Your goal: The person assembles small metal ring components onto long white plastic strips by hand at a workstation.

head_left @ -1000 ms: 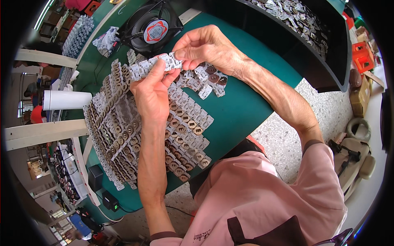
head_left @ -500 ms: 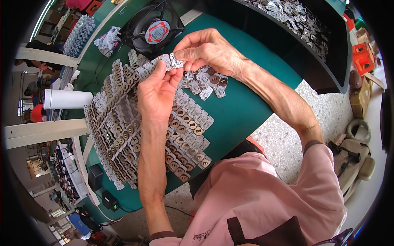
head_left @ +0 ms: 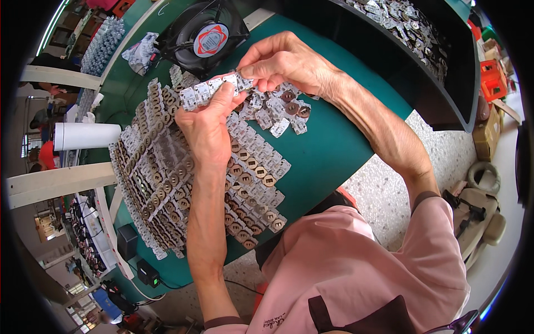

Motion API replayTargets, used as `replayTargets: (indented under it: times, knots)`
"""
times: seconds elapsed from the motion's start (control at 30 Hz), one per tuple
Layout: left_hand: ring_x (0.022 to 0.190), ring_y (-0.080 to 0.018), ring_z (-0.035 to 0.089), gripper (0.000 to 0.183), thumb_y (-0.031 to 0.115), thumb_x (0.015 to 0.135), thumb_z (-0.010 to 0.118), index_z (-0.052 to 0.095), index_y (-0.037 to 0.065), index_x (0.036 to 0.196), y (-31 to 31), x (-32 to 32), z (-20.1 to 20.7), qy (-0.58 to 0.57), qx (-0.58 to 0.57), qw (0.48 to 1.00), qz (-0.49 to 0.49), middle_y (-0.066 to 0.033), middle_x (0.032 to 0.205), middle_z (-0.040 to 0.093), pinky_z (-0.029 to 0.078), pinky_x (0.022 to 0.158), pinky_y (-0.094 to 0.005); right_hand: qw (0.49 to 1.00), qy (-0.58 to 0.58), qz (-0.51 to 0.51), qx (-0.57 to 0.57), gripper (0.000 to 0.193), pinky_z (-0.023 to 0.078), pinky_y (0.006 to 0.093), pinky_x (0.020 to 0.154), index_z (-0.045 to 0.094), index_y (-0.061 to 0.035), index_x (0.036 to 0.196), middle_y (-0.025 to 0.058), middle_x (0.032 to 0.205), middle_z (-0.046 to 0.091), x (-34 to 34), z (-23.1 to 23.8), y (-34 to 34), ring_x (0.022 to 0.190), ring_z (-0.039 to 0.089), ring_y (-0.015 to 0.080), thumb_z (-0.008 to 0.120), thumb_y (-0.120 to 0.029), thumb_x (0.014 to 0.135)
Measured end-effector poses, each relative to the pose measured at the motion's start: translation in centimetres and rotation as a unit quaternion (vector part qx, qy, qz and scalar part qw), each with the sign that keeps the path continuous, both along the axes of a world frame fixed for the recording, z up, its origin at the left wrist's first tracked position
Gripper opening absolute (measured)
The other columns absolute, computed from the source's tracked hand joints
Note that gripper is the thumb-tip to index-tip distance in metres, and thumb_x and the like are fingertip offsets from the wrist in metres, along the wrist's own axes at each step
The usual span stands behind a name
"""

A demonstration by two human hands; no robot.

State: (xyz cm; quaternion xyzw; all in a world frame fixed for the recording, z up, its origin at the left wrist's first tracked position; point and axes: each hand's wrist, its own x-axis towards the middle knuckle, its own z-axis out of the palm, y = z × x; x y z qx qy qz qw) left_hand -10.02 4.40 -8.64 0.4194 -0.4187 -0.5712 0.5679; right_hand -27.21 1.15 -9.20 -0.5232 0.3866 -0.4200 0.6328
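Over the green table, my left hand [head_left: 208, 125] is closed round a short strip of small white plates [head_left: 201, 92] joined end to end, thumb on top. My right hand [head_left: 289, 64] pinches the strip's right end, where fingers partly hide the last piece. Just below the right hand lies a loose pile of similar white and brown pieces [head_left: 278, 111]. Under and left of my left forearm, many strips of such pieces [head_left: 161, 167] lie side by side in slanting, overlapping rows, some showing round brass-coloured discs.
A black fan [head_left: 211, 40] stands at the table's far edge, beside a crumpled plastic bag [head_left: 141, 53]. At the far right, a black bin [head_left: 384, 67] holds more small pieces. A white roll [head_left: 87, 136] and a pale wooden frame [head_left: 61, 183] border the left side.
My left hand has shifted slightly left and down, and more of the strip shows to the left of its thumb. My right hand stays at the strip's right end.
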Motion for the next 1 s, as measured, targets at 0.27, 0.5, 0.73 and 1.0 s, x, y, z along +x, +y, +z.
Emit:
replayTargets:
  times: [0.27,0.5,0.73,1.0]
  knots:
    - [0.075,-0.0198,0.063,0.011,-0.005,0.079,0.062,0.062,-0.008,0.089,-0.06,-0.32,0.06,-0.050,-0.014,0.998,0.034,-0.0145,0.088,0.064,0.056,0.073,-0.0361,1.000,0.003,0.000,0.008,0.017,0.049,0.0186,0.057,0.066,0.0014,0.089,0.0057,0.074,0.064,0.08,-0.56,-0.36,0.062,0.060,0.0076,0.068,-0.012,0.079]
    - [0.076,-0.0203,0.063,0.011,-0.005,0.079,0.061,0.062,-0.008,0.090,-0.09,-0.22,-0.08,-0.048,-0.002,0.998,0.033,-0.0143,0.088,0.063,0.056,0.073,-0.0365,1.000,0.009,-0.002,0.013,0.017,0.049,0.0185,0.057,0.066,0.0008,0.089,0.0056,0.075,0.064,0.17,-0.48,-0.32,0.063,0.060,0.0078,0.069,-0.013,0.079]
    - [0.072,-0.0183,0.062,0.012,-0.003,0.079,0.062,0.062,-0.008,0.091,-0.11,-0.34,-0.16,-0.041,0.007,0.999,0.034,-0.0125,0.086,0.063,0.055,0.071,-0.0340,1.000,-0.017,-0.012,0.006,0.012,0.053,0.0201,0.054,0.066,0.0027,0.082,0.0079,0.070,0.064,0.21,-0.59,-0.40,0.060,0.062,0.0109,0.069,-0.007,0.075]
    - [0.072,-0.0171,0.061,0.014,-0.001,0.080,0.062,0.062,-0.008,0.093,-0.17,-0.19,-0.21,-0.005,0.023,0.999,0.026,-0.0122,0.087,0.063,0.054,0.072,-0.0325,1.000,-0.027,-0.004,0.012,0.016,0.050,0.0185,0.058,0.066,-0.0002,0.089,0.0045,0.075,0.064,0.23,-0.62,-0.17,0.063,0.060,0.0078,0.070,-0.012,0.078]
